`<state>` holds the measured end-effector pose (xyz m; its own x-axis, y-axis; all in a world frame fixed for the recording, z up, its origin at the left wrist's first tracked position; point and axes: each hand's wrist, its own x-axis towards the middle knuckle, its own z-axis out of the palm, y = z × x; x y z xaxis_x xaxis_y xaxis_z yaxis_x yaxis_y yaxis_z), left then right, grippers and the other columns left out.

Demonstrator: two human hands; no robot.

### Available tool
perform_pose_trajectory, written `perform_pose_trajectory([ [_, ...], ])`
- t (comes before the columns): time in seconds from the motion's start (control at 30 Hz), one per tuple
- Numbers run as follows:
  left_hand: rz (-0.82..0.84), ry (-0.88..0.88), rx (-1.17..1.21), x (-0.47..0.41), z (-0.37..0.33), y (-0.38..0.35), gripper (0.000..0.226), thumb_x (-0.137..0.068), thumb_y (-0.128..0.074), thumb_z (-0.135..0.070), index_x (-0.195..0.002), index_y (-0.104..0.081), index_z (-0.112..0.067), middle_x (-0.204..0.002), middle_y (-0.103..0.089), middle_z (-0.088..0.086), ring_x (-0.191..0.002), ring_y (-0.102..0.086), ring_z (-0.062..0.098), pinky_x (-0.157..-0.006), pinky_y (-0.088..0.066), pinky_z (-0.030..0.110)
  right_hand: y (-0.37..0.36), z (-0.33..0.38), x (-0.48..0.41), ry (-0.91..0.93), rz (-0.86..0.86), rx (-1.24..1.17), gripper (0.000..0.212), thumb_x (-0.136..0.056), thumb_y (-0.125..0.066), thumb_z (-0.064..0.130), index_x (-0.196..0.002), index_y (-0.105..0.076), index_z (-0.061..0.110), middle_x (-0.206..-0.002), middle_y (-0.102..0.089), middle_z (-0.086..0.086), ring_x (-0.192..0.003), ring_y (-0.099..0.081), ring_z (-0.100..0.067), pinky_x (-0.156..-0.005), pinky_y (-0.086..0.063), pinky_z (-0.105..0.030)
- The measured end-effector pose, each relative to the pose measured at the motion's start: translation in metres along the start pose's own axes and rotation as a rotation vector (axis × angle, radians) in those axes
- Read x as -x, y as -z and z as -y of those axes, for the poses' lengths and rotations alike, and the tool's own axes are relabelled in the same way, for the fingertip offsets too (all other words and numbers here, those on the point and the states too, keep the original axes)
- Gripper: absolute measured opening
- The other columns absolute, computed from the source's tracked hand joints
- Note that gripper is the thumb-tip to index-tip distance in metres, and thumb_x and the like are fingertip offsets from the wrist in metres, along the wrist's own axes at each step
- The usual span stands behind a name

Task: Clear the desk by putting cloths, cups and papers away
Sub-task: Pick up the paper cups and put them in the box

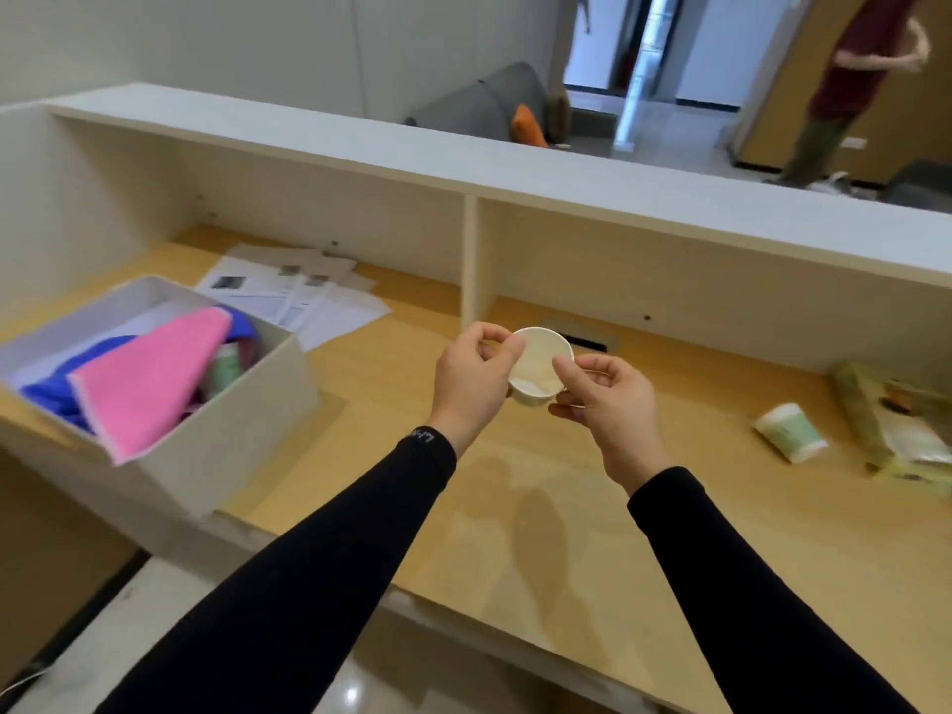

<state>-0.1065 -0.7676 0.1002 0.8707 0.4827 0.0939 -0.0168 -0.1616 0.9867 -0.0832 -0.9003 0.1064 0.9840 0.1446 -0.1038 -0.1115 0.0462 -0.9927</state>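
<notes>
We hold a white paper cup (541, 365) above the middle of the wooden desk (515, 507), its open mouth tipped up toward us so that we look straight into the bare inside. Our left hand (471, 376) pinches the near-left rim between thumb and fingers, and our right hand (600, 399) pinches the right rim and wall the same way, so both hands are closed on the 1 cup. Its axis runs from the mouth down and away from us.

The move ahead turns on the white box (170, 430), which sits well to the left on the desk's near edge. It already holds a pink cloth (149, 383), a blue cloth (51, 394) and what looks like a green-banded cup (224, 371). Our left hand is the nearer one to it, so we judge it should carry the cup across while the right lets go.

Papers (304, 296) lie loose behind the box, and a 2nd cup (791, 432) lies on its side to the far right, beside a greenish packet (896, 420). Our right hand is nearer those.
</notes>
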Motion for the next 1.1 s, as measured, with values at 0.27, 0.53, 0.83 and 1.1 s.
perform_pose_trajectory([
  [0.27, -0.276, 0.001, -0.059, -0.025, 0.014, 0.175, 0.011, -0.09, -0.054, -0.023, -0.087, -0.062, -0.031, -0.086, -0.066, -0.005, -0.088, -0.063, 0.02, -0.085, -0.054, 0.046, -0.173, 0.0, 0.017, -0.01, 0.238, -0.024, 0.01, -0.09, -0.055, 0.007, -0.095, -0.061, 0.014, -0.07, -0.061, 0.0, -0.059, -0.058, -0.013, -0.052, -0.053, -0.024],
  [0.53, -0.285, 0.05, -0.26, -0.04, 0.042, 0.304, 0.026, -0.093, -0.047, -0.014, -0.11, -0.062, -0.027, -0.107, -0.067, 0.0, -0.097, -0.058, 0.015, -0.074, -0.045, 0.013, -0.297, -0.021, 0.037, -0.08, 0.435, 0.148, 0.039, -0.089, -0.055, 0.008, -0.128, -0.054, 0.011, -0.089, -0.06, -0.006, -0.078, -0.062, -0.017, -0.059, -0.054, -0.026],
  [0.83, -0.306, -0.063, -0.453, -0.04, 0.048, 0.308, 0.037, -0.087, -0.05, -0.008, -0.124, -0.053, -0.014, -0.131, -0.051, 0.002, -0.125, -0.042, 0.019, -0.104, -0.034, 0.032, -0.3, -0.023, 0.031, -0.105, 0.282, 0.328, 0.058, -0.087, -0.05, 0.006, -0.143, -0.04, 0.014, -0.127, -0.05, -0.008, -0.08, -0.059, -0.017, -0.076, -0.054, -0.034],
  [1.1, -0.191, -0.152, -0.666, -0.053, 0.05, 0.243, 0.039, -0.085, -0.052, -0.008, -0.124, -0.058, -0.007, -0.14, -0.047, 0.013, -0.133, -0.034, 0.03, -0.11, -0.022, 0.036, -0.233, -0.016, 0.029, -0.096, 0.225, 0.283, 0.052, -0.089, -0.052, 0.01, -0.14, -0.043, 0.015, -0.14, -0.046, -0.005, -0.096, -0.062, -0.017, -0.07, -0.052, -0.026],
])
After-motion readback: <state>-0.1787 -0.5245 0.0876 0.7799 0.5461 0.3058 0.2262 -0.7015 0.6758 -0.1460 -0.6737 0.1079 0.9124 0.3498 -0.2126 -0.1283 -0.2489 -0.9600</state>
